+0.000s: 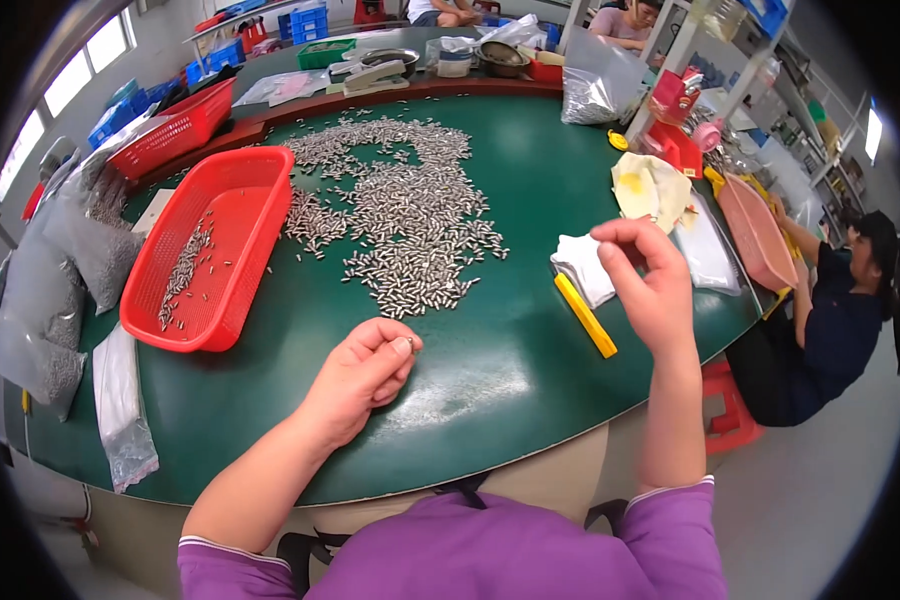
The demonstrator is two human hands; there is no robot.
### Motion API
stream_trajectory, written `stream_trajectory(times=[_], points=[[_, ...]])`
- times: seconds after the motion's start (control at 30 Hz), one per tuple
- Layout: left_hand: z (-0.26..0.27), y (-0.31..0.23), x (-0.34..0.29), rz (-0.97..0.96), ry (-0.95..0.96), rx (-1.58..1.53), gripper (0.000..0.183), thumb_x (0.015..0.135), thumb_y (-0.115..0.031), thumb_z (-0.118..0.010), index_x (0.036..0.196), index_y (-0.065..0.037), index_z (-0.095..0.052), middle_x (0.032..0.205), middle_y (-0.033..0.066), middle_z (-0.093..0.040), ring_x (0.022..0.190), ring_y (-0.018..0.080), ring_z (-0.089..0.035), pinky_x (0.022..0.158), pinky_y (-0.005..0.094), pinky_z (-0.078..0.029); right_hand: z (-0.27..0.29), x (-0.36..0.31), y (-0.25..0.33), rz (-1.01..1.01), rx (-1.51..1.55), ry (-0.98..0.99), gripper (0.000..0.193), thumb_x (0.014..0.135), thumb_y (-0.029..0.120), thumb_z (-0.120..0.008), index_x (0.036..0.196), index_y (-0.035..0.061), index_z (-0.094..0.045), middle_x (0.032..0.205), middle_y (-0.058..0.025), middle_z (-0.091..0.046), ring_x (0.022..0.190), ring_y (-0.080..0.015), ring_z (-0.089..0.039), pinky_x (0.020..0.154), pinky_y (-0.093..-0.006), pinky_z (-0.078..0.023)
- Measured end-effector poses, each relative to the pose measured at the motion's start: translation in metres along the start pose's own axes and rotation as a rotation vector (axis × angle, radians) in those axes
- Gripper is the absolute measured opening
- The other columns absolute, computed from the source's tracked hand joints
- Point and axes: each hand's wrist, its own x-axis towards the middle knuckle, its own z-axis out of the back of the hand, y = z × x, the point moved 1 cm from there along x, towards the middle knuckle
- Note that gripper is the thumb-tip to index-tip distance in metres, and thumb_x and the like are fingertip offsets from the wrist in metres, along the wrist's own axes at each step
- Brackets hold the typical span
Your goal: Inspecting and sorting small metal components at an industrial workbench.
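Note:
My left hand (362, 375) is closed near the table's front edge. Its thumb and forefinger pinch a small metal pin (411, 344), mostly covered by the fingertips. Raised over the right side of the table, my right hand (650, 280) has its thumb and forefinger curved and a little apart, with nothing visible between them. A folded white cloth (582, 268) lies just beyond it, beside a yellow box-cutter-like tool (586, 316). A wide heap of small silvery metal pins (410, 230) spreads over the middle of the green table (530, 180).
Left of the heap stands a red plastic basket (255, 200) with some pins inside. Bulging clear bags (45, 290) of metal parts line the left edge, near a flat plastic bag (122, 410). At right, a co-worker (835, 310) sits beside a pink basket (755, 230).

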Motion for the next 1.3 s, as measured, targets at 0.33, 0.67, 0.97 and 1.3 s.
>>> stream_trajectory(times=[0.33, 0.67, 0.97, 1.3], points=[[-0.003, 0.010, 0.008, -0.261, -0.189, 0.755, 0.008, 0.089, -0.008, -0.066, 0.091, -0.005, -0.060, 0.072, -0.0090, -0.047, 0.065, 0.0008, -0.039, 0.059, 0.0182, -0.036, -0.003, -0.079, -0.046, 0.025, -0.515, 0.014, 0.034, 0.081, 0.014, -0.070, 0.113, 0.0084, -0.060, 0.095, -0.0101, -0.060, 0.088, -0.0313, -0.059, 0.076, -0.0419, -0.050], [-0.072, 0.019, -0.016, -0.116, -0.153, 1.433, 0.016, 0.081, -0.021, -0.072, 0.090, -0.009, -0.066, 0.064, 0.0053, -0.052, 0.055, 0.0181, -0.052, 0.056, 0.0337, -0.045, 0.030, -0.169, 0.005, -0.149, 0.168, 0.210, 0.039, 0.092, 0.010, -0.057, 0.130, 0.0007, -0.050, 0.104, -0.0138, -0.054, 0.095, -0.0238, -0.056, 0.083, -0.0323, -0.045], [-0.080, 0.024, -0.020, -0.021, -0.148, 1.435, 0.016, 0.081, -0.014, -0.072, 0.092, -0.004, -0.065, 0.061, 0.0019, -0.044, 0.054, 0.0127, -0.043, 0.053, 0.0295, -0.040, 0.005, -0.201, 0.017, -0.311, 0.164, 0.451, 0.051, 0.093, 0.011, -0.055, 0.142, 0.0070, -0.040, 0.085, -0.0118, -0.067, 0.068, -0.0280, -0.065, 0.062, -0.0368, -0.053], [-0.082, 0.033, -0.021, -0.123, -0.154, 1.378, 0.013, 0.082, -0.008, -0.071, 0.092, -0.003, -0.065, 0.059, -0.0043, -0.039, 0.054, 0.0056, -0.035, 0.050, 0.0241, -0.033, -0.014, -0.195, 0.026, 0.017, -0.154, 0.373, 0.057, 0.085, 0.011, -0.061, 0.139, 0.0069, -0.046, 0.060, -0.0044, -0.051, 0.047, -0.0195, -0.056, 0.044, -0.0330, -0.048]])
